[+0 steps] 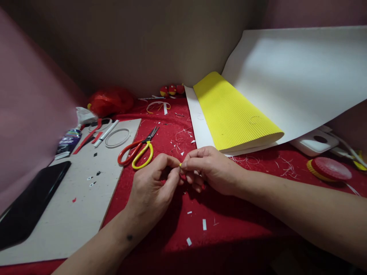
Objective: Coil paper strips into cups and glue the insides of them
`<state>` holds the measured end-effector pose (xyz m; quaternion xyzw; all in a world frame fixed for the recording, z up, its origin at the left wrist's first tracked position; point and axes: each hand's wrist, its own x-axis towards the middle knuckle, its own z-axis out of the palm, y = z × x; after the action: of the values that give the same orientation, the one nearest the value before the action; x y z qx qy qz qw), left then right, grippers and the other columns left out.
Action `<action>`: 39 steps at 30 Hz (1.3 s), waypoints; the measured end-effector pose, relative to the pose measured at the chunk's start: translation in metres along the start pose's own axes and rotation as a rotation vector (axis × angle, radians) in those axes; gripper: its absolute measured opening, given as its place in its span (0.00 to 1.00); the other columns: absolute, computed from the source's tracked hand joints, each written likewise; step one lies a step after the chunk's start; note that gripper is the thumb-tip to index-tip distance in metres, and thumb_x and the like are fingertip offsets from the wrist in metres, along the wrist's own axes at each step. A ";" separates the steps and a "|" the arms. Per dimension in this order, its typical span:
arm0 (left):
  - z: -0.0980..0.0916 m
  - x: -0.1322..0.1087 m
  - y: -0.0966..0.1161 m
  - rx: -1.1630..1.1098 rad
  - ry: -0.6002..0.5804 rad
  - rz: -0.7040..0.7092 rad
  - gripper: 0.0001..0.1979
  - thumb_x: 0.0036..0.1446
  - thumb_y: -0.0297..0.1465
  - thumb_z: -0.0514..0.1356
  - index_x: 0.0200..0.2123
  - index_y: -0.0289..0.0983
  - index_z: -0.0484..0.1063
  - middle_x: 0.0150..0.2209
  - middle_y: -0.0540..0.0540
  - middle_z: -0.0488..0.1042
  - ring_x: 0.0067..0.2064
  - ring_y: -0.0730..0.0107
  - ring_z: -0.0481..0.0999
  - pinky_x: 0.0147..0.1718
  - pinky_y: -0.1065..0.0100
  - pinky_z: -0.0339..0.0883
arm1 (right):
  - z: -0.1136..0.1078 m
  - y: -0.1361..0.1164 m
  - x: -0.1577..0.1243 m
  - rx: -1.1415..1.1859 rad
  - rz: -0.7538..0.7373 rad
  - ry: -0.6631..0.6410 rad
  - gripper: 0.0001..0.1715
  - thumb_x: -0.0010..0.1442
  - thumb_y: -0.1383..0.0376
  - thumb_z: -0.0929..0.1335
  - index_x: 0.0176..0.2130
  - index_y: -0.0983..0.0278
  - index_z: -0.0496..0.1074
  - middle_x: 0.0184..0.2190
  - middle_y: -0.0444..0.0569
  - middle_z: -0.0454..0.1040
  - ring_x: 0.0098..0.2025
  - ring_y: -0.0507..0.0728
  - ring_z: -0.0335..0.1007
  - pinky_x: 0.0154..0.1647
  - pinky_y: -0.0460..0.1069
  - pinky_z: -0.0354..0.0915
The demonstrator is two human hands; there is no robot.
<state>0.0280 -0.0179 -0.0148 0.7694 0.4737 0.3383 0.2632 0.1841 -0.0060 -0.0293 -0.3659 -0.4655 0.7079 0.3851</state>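
Observation:
My left hand (155,181) and my right hand (210,168) meet over the red cloth, fingertips pinched together. Between them is a tiny yellow piece (180,165), mostly hidden by the fingers, so its kind does not show. Something small and red (203,186) peeks out by the lower fingers of the right hand. Just beyond my left hand lie scissors (138,152) with one red and one yellow handle, blades slightly apart and pointing away. White paper scraps (204,224) are scattered on the cloth nearer to me.
At left, a grey board (65,214) carries a black phone (33,202), a glue tube (69,141), a white pen (106,133) and small cutouts. Yellow corrugated paper (235,114) rests on a large white sheet (301,76). Small red figures (172,90) stand behind; a red-and-yellow paper roll (329,169) lies right.

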 end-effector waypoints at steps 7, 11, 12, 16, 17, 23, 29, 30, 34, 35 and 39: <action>0.001 0.000 -0.002 0.045 0.004 0.046 0.04 0.55 0.27 0.54 0.31 0.36 0.68 0.25 0.50 0.74 0.26 0.73 0.75 0.28 0.70 0.69 | 0.001 -0.001 0.000 0.017 0.007 0.005 0.07 0.47 0.71 0.64 0.19 0.66 0.66 0.13 0.41 0.67 0.11 0.47 0.59 0.11 0.42 0.53; 0.002 0.000 -0.003 0.084 0.010 0.084 0.04 0.55 0.27 0.55 0.31 0.36 0.69 0.26 0.50 0.74 0.26 0.74 0.75 0.28 0.71 0.68 | 0.001 -0.001 0.000 0.015 0.016 0.021 0.07 0.46 0.71 0.63 0.19 0.66 0.66 0.13 0.41 0.66 0.11 0.47 0.59 0.11 0.42 0.53; 0.002 0.000 -0.002 0.083 0.010 0.085 0.04 0.55 0.27 0.55 0.31 0.36 0.69 0.26 0.50 0.74 0.26 0.74 0.75 0.28 0.71 0.68 | 0.001 -0.001 0.000 0.020 0.019 0.023 0.07 0.46 0.71 0.63 0.19 0.66 0.66 0.13 0.41 0.66 0.11 0.47 0.59 0.11 0.42 0.53; 0.000 0.000 0.000 0.024 0.000 0.042 0.03 0.55 0.27 0.55 0.31 0.36 0.69 0.26 0.50 0.74 0.26 0.74 0.75 0.28 0.72 0.68 | 0.001 -0.001 0.000 0.028 0.014 0.020 0.06 0.45 0.71 0.63 0.19 0.66 0.66 0.13 0.41 0.67 0.11 0.47 0.59 0.11 0.42 0.52; 0.000 0.000 0.001 -0.003 -0.007 0.018 0.03 0.55 0.27 0.55 0.31 0.35 0.69 0.26 0.50 0.74 0.26 0.74 0.75 0.27 0.72 0.68 | 0.001 0.000 0.000 0.026 0.009 0.020 0.06 0.45 0.71 0.63 0.19 0.66 0.67 0.13 0.42 0.67 0.11 0.47 0.59 0.11 0.42 0.52; -0.003 0.004 0.010 -0.186 -0.043 -0.161 0.04 0.55 0.27 0.56 0.29 0.35 0.68 0.21 0.51 0.72 0.21 0.76 0.72 0.20 0.75 0.65 | 0.002 0.000 0.000 0.044 -0.008 0.001 0.06 0.45 0.71 0.63 0.20 0.67 0.67 0.15 0.42 0.68 0.12 0.47 0.59 0.11 0.41 0.53; -0.005 0.008 0.013 -0.355 -0.094 -0.249 0.05 0.54 0.27 0.56 0.27 0.34 0.68 0.20 0.51 0.72 0.20 0.77 0.71 0.17 0.78 0.64 | 0.002 -0.001 -0.001 0.074 -0.025 -0.010 0.06 0.46 0.72 0.63 0.21 0.67 0.68 0.16 0.43 0.70 0.13 0.47 0.61 0.11 0.40 0.54; -0.005 0.009 0.013 -0.372 -0.097 -0.250 0.05 0.55 0.27 0.56 0.27 0.34 0.68 0.20 0.51 0.72 0.19 0.78 0.71 0.17 0.78 0.64 | 0.002 -0.001 -0.001 0.073 -0.025 -0.007 0.06 0.46 0.72 0.63 0.21 0.67 0.68 0.16 0.43 0.70 0.13 0.47 0.61 0.11 0.40 0.55; -0.003 0.007 0.013 -0.327 -0.065 -0.223 0.04 0.54 0.26 0.56 0.28 0.34 0.68 0.20 0.52 0.72 0.19 0.79 0.70 0.16 0.79 0.63 | 0.002 -0.002 -0.001 0.071 -0.016 0.004 0.07 0.46 0.71 0.63 0.21 0.68 0.68 0.16 0.43 0.70 0.12 0.47 0.61 0.11 0.41 0.54; -0.003 0.007 0.013 -0.303 -0.057 -0.210 0.04 0.54 0.26 0.56 0.28 0.34 0.68 0.20 0.52 0.72 0.19 0.79 0.70 0.17 0.79 0.64 | 0.002 -0.002 -0.001 0.065 -0.015 0.005 0.07 0.46 0.71 0.63 0.21 0.68 0.68 0.16 0.44 0.69 0.12 0.47 0.60 0.10 0.41 0.54; -0.001 0.005 0.011 -0.249 -0.052 -0.158 0.03 0.55 0.26 0.56 0.30 0.34 0.68 0.22 0.51 0.73 0.22 0.77 0.73 0.20 0.77 0.67 | 0.003 -0.003 -0.001 0.046 0.002 0.023 0.08 0.47 0.71 0.63 0.19 0.68 0.67 0.16 0.44 0.69 0.12 0.46 0.60 0.10 0.40 0.53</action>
<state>0.0350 -0.0177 -0.0050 0.6996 0.4801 0.3527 0.3945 0.1828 -0.0075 -0.0253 -0.3655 -0.4441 0.7145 0.3983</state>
